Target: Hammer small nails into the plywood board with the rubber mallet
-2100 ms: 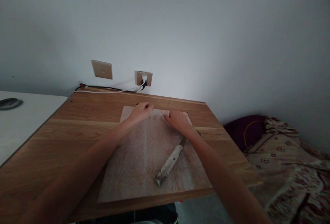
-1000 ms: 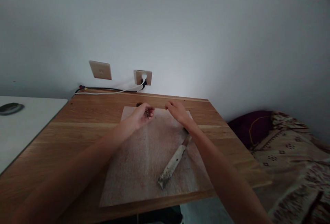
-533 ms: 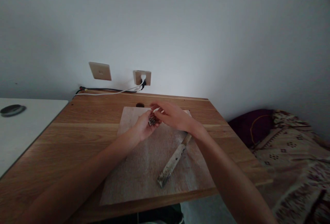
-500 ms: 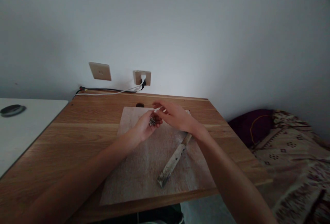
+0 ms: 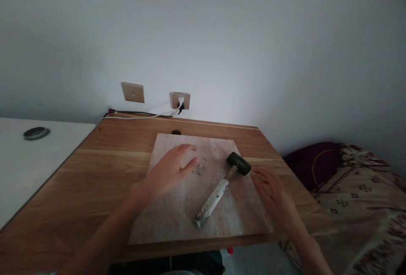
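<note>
A wooden board [image 5: 177,224] lies on the desk. On it rests a mallet [image 5: 212,202] with a black head and a worn, white-coated handle, slanting from near left to far right. Several small metal nails [image 5: 199,169] lie loose on the board left of the mallet's head; they are too small to tell from screws for certain. My left hand [image 5: 171,169] hovers over the board's left side, thumb and fingers apart, just beside the nails. Past the board's right edge, my right hand [image 5: 274,194] is spread and holds nothing, close to the mallet's head.
The wooden desk [image 5: 95,182] meets the wall, where a socket [image 5: 180,100] has plugs and cables [image 5: 142,116] trailing left. A white surface [image 5: 60,148] with a dark round object [image 5: 36,133] adjoins on the left. Patterned bedding [image 5: 355,190] lies at the right.
The nails held in my left palm are now on the board. My hands have parted, the right one moving right and nearer, which uncovers the mallet's head. The view has shifted slightly.
</note>
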`<state>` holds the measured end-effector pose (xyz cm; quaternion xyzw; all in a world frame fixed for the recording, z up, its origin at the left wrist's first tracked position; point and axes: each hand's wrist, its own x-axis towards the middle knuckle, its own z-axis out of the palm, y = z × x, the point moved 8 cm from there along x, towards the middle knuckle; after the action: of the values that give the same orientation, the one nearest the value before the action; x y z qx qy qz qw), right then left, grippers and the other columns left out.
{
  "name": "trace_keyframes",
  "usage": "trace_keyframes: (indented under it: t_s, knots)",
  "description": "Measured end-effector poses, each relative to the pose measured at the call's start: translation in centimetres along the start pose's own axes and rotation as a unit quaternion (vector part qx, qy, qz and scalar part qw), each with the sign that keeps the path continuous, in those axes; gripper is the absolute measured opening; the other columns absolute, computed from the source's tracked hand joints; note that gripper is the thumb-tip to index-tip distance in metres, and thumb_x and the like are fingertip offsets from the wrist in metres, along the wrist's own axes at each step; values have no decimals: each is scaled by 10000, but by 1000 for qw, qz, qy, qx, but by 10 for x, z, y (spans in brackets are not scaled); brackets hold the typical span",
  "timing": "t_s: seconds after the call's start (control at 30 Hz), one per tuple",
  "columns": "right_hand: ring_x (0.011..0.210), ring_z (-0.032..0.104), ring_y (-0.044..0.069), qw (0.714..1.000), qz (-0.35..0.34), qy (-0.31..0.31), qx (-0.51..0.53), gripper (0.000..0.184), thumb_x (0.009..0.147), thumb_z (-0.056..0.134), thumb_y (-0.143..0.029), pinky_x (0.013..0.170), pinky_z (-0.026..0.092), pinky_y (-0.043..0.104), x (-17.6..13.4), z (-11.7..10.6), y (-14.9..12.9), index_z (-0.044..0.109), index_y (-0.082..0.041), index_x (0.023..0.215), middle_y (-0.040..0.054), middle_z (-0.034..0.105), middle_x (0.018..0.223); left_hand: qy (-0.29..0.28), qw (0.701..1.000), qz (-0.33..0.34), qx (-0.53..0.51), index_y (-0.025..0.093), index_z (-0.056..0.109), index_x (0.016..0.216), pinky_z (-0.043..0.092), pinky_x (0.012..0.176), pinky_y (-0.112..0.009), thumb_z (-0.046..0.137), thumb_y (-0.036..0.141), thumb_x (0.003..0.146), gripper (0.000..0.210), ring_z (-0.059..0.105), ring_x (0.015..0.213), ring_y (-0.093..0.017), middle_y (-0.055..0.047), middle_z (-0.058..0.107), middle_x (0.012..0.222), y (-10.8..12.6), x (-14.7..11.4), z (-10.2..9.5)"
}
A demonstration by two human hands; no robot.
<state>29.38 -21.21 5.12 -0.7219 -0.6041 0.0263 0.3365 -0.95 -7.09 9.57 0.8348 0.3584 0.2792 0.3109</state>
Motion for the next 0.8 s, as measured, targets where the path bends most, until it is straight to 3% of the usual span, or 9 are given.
trace_keyframes:
  t_s: [0.07,0.17,0.27,0.33,0.43,0.53,0.63,0.8]
  knots:
    - [1393,555,387,998,1,4,-67,474,1010,490,-507,1137,464,619,-29,4,21,648,-197,1333,178,631,1444,7,992,37,120,191,656,1225,453,1138,-506,481,318,1031,291,649,1214,-284,-108,722,1254,11,-37,-1]
    - [1545,353,367,995,6,-42,-87,527,1043,440,-499,1203,391,628,-54,20,32,588,-207,1456,139,582,1531,-13,971,100,215,212,659,1218,371,1222,-555,511,263,1031,245,588,1344,-288,-75,720,1303,11,-93,19]
    - [1546,349,330,996,25,-58,-66,530,1061,412,-499,1213,404,575,-53,27,24,579,-235,1490,110,547,1573,-22,958,126,256,243,608,1353,281,1277,-581,562,276,1022,336,497,1451,-285,-34,732,1309,-6,-129,33]
    - [1524,389,322,996,37,-62,-52,545,1065,398,-515,1209,416,553,-44,31,12,581,-237,1496,110,539,1579,2,951,120,285,243,583,1399,184,1296,-630,567,307,1028,377,446,1491,-300,-28,745,1288,-19,-140,29]
    - [1554,328,324,995,15,-88,-38,579,1057,424,-532,1232,368,573,-33,50,-15,567,-202,1510,128,524,1588,46,939,78,332,229,615,1357,110,1280,-697,535,340,1043,343,404,1516,-326,-51,742,1293,-39,-147,6]
    - [1582,257,335,993,-22,-114,-29,581,1056,447,-517,1247,311,616,-28,78,-49,558,-181,1516,144,492,1609,67,928,16,367,261,672,1263,126,1233,-771,508,334,1037,288,422,1499,-360,-57,748,1276,-60,-155,-24]
    - [1579,270,336,989,-55,-138,-13,566,1069,436,-494,1250,309,616,-26,107,-89,532,-193,1538,140,448,1640,74,918,-45,388,299,716,1166,155,1178,-831,466,296,1023,288,448,1469,-406,-48,746,1286,-82,-167,-56]
    - [1583,267,333,979,-126,-162,-8,567,1079,435,-486,1240,341,610,-20,135,-148,502,-184,1554,134,483,1619,71,907,-110,400,284,742,1151,337,1154,-743,397,266,988,382,439,1471,-409,-67,703,1364,-114,-194,-105]
